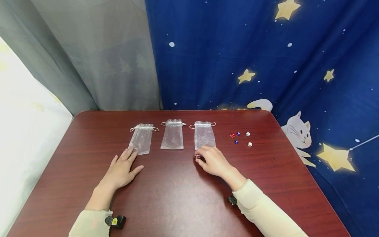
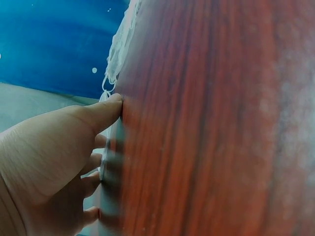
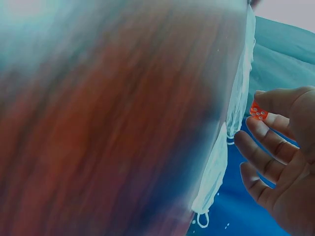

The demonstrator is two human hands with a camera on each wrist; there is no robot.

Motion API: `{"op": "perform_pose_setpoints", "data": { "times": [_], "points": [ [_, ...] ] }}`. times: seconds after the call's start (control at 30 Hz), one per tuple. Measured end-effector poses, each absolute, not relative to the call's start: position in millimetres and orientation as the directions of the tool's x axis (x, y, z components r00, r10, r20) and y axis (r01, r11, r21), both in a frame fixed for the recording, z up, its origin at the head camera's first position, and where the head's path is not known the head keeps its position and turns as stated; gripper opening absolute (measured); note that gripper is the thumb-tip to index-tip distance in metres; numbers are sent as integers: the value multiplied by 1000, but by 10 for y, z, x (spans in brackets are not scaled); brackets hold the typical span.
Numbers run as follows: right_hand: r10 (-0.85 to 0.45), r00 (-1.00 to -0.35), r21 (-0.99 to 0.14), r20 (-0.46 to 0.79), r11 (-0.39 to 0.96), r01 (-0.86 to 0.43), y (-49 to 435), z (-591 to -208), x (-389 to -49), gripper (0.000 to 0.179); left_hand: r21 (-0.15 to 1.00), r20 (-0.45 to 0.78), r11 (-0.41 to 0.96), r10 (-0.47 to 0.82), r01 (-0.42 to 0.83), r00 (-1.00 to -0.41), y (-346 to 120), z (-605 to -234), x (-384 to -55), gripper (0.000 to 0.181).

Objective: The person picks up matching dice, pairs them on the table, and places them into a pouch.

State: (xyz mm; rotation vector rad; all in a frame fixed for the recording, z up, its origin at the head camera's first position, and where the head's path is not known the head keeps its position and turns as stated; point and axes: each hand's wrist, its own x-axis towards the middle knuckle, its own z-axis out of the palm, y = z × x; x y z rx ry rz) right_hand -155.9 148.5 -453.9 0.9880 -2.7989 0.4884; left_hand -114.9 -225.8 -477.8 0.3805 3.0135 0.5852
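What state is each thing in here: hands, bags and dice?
Left hand: fingers spread, fingertips at the left bag's lower corner.
Right hand: pinching the held die.
Held die: red, between thumb and finger.
Left bag: flat, string loops out.
Middle bag: flat, string loops out.
Right bag: flat, string loops out.
Loose red die: lying unheld.
Blue dice: two, unheld.
White dice: two, unheld.

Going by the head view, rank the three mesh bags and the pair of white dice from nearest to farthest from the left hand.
From the left hand:
1. Left bag, its lower corner at the fingertips.
2. Middle bag, off to the right.
3. Right bag, farther right.
4. White dice, rightmost; between those two, too close to call.
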Motion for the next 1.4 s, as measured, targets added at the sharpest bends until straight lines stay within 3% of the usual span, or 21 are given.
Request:
{"op": "perform_pose_setpoints", "data": {
  "times": [0.6,1.4],
  "points": [
    [-664,-715,-244,220,672,-699,1106,-4511,-1473,14,374,4,900,240,224,-971,-2260,-4798,-1116,73],
    [-743,-669,-127,16,662,-738,743,-4517,-1365,15,374,7,898,248,232,-969,-2242,-4778,-1140,74]
  ]
}}
